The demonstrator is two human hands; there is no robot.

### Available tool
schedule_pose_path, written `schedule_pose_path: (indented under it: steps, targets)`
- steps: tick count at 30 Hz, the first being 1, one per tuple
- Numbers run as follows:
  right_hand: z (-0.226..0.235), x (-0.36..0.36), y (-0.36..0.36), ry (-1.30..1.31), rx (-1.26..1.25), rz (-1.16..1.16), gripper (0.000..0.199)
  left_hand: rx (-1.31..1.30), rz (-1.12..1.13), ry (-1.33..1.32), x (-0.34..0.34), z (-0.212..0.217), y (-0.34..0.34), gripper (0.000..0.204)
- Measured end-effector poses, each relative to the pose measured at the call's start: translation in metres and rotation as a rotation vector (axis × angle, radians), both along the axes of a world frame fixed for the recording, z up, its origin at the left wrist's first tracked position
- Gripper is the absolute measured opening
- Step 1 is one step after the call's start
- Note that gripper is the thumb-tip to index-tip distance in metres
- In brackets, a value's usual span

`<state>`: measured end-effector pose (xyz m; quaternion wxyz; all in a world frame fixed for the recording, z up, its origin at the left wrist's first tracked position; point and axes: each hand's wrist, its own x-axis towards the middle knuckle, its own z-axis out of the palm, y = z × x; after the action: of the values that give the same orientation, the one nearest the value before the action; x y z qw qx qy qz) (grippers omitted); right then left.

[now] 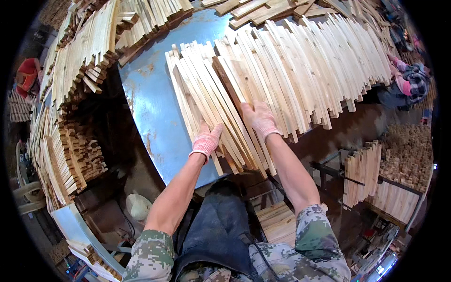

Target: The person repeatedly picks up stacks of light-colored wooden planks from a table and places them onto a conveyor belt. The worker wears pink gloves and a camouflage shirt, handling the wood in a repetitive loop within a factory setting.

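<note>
A row of long, pale wooden strips [300, 70] lies side by side on the blue metal table [155, 122] in front of me. My left hand [206, 141], in a pinkish knit glove, touches the near ends of the loose strips [206, 101] at the row's left end, thumb and fingers apart. Farther right, my right hand [260, 118], gloved alike, rests on the strips with its fingers spread. Between the hands runs a darker brown strip [229, 84], standing out from the paler ones. The undersides of both hands are hidden.
Tall stacks of wooden strips [89, 47] stand at the left. More boards [268, 11] lie at the table's far edge. On the right are a rack with upright boards [361, 174] and a person in a plaid top [413, 84]. Another person in red [27, 75] is far left.
</note>
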<state>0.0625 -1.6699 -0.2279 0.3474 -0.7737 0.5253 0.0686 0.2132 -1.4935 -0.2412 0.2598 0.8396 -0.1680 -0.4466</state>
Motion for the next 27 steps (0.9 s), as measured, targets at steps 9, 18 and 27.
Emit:
schedule_pose_path:
  steps: [9,18,27]
  targets:
    - [0.016,-0.003,0.081,-0.033,0.015,-0.249,0.082,-0.36,0.145,-0.003,-0.015,0.002,0.048,0.102]
    - [0.107,-0.073,0.241,-0.143,-0.044,-0.424,0.078,-0.661,0.132,0.397,-0.051,0.093,0.173,0.095]
    - [0.174,-0.168,0.459,-0.25,-0.106,-0.824,0.073,-0.833,-0.351,0.366,-0.108,0.144,0.307,0.093]
